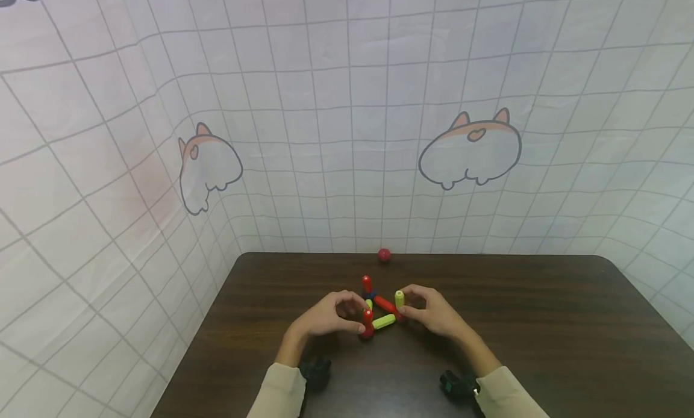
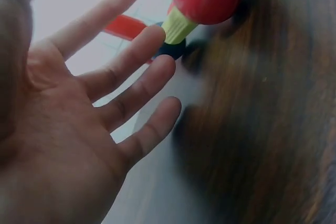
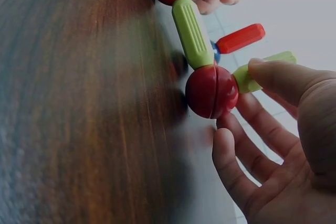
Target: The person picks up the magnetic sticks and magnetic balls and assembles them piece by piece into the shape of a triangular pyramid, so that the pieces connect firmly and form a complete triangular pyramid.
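A triangle of toy building sticks and balls lies on the table. Its sides are a red stick (image 1: 385, 304) and two yellow-green sticks, one of them nearest me (image 1: 384, 321). Red balls (image 3: 210, 92) and a dark blue ball (image 1: 370, 296) join the corners. Upright red sticks stand on the blue ball and on the left red ball (image 1: 366, 332). My right hand (image 1: 438, 312) pinches an upright yellow-green stick (image 1: 399, 299) at the right red ball. Around the left upright red stick (image 1: 367, 317), my left hand (image 1: 325, 314) has its fingers spread; contact is unclear.
A loose red ball (image 1: 384, 255) sits at the far edge of the dark wooden table (image 1: 515, 309). Behind it hangs a white gridded cloth (image 1: 336, 165) with cartoon animal prints. Dark wrist devices (image 1: 456, 386) are strapped below both hands.
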`<state>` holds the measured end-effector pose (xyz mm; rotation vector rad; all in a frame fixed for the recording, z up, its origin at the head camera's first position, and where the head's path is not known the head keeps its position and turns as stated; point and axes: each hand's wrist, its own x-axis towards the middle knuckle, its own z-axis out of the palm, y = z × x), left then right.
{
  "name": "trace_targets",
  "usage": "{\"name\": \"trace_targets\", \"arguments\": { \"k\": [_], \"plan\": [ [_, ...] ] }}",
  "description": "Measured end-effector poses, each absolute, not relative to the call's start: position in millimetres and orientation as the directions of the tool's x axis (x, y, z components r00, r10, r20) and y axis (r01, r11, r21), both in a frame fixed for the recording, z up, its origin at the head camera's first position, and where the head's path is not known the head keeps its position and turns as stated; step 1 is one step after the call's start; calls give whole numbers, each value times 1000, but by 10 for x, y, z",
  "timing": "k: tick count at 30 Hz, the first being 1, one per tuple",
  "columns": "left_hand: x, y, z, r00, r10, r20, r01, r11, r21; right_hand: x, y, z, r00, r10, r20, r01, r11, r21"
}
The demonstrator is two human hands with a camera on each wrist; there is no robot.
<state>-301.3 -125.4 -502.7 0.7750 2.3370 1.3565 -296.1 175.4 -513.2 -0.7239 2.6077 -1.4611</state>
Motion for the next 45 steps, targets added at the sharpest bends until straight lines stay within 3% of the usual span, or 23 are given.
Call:
{"name": "trace_targets", "arguments": {
  "k": [18,33,45],
  "plan": [
    [-3033,-1190,-5099,-891,451,44,278,468,839,-2940,1751,-5126,-896,-402,188,-379,474,-795],
    [-3019,-1142,-5118,-888,453,79,300,441,846,-2890,1584,-5131,-917,-329,225,-387,602,-698],
    [-3019,-1115,-5111,-898,430,88,306,470,828,-2861,1530,-5120,-930,-308,199,-353,608,-711]
  ]
}}
